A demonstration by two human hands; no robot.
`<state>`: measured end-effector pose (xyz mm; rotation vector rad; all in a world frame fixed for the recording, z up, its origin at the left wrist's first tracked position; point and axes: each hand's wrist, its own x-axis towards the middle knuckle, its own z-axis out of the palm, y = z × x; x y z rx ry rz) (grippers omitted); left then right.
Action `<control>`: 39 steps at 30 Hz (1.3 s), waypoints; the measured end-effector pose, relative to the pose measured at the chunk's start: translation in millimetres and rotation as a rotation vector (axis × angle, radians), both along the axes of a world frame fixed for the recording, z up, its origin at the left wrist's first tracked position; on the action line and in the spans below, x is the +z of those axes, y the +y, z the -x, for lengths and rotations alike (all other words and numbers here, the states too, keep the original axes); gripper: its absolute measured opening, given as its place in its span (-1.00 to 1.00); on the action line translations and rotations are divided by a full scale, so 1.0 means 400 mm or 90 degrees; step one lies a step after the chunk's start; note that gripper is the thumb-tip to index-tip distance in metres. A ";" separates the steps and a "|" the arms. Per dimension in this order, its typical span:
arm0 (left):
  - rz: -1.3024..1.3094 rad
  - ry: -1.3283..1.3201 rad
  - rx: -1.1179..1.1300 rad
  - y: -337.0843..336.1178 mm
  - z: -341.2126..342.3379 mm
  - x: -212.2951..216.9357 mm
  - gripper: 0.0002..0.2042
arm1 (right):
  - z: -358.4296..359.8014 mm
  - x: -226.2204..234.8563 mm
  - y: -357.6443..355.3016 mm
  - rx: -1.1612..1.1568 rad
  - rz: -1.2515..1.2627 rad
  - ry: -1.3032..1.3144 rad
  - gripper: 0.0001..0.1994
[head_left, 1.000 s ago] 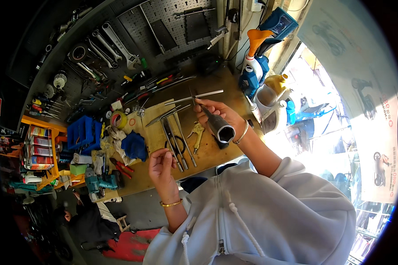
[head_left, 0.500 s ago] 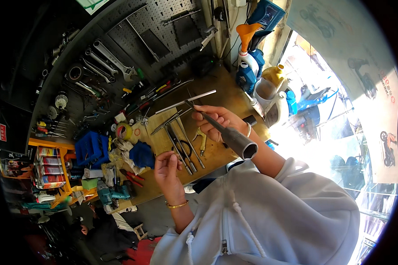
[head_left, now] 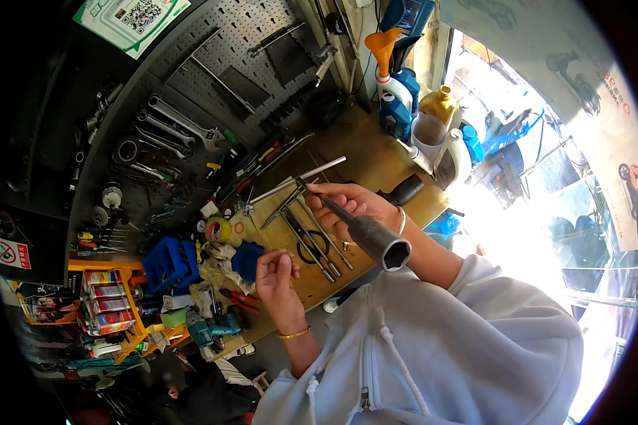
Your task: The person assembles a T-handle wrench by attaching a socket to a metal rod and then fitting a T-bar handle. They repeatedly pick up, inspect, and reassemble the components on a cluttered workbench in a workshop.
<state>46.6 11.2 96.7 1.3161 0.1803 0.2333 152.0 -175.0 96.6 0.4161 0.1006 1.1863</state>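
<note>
Right hand (head_left: 354,205) around long socket wrench (head_left: 365,230) above workbench (head_left: 376,159)

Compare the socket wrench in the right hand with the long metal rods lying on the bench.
The socket wrench is held off the bench in the right hand; the metal rods lie flat on the wooden bench. The wrench is dark and widens to a thick hollow hex end nearest the camera; the rods are bright silver and thin along their whole length. Both are long, straight metal pieces.
</note>
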 end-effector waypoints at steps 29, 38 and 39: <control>-0.003 -0.010 0.078 -0.035 0.041 -0.015 -0.90 | 0.001 -0.009 0.011 0.082 0.009 0.011 -0.70; -0.003 -0.010 0.095 -0.088 0.015 -0.004 -0.90 | -0.011 -0.018 -0.008 0.047 0.043 -0.006 -0.75; -0.008 -0.014 0.093 -0.091 0.013 -0.007 -0.90 | -0.012 -0.022 -0.010 0.047 0.049 -0.005 -0.75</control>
